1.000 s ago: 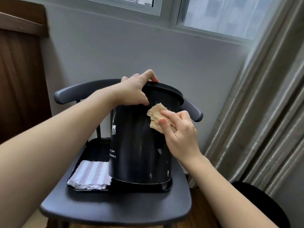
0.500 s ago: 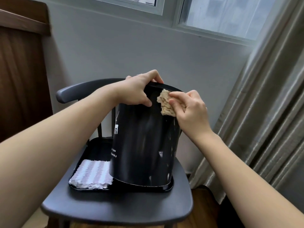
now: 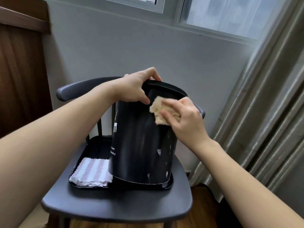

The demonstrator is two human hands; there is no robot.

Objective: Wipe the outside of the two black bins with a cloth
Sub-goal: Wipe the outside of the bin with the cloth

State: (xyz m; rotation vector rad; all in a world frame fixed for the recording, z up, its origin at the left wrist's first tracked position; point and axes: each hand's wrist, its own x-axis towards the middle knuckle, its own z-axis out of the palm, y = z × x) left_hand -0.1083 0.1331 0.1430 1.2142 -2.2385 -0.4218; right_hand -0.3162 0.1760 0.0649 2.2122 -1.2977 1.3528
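wall (image 3: 125,51): grey, behind the chair; window frame (image 3: 176,13) along the top edge.
curtain (image 3: 266,112): grey-beige folds filling the right side, near the chair's right armrest end; narrow gap between them.
wood panel (image 3: 21,76): dark brown, left edge of view, apart from the chair's left armrest.
chair (image 3: 115,209): dark grey seat, curved backrest rail behind the bin; bare seat strip in front of the tray up to the rounded front edge; seat room right of the tray is narrow.
floor (image 3: 202,216): wood, visible under the seat's right front corner.
black bin (image 3: 141,145): standing on the tray's right part, tilted, top leaning away to the right, near bottom edge lifted off the tray; white print on its left side, pale streaks and specks on the facing wall. Only one bin in view.
tray (image 3: 92,150): black, shallow rim, on the seat; its right front corner is close to the seat's right edge.
left hand (image 3: 134,89): grip closed over the bin's rim at the top left, fingers over the edge, thumb on the outer wall.
right hand (image 3: 185,119): grip holding the cloth pressed flat on the bin's upper right wall, just under the rim; blurred.
striped towel (image 3: 92,172): folded, white and pale pink, front left of tray, touching the bin's lower left side.
cloth (image 3: 159,111): tan, crumpled, between right hand and bin wall, just right of the left thumb.
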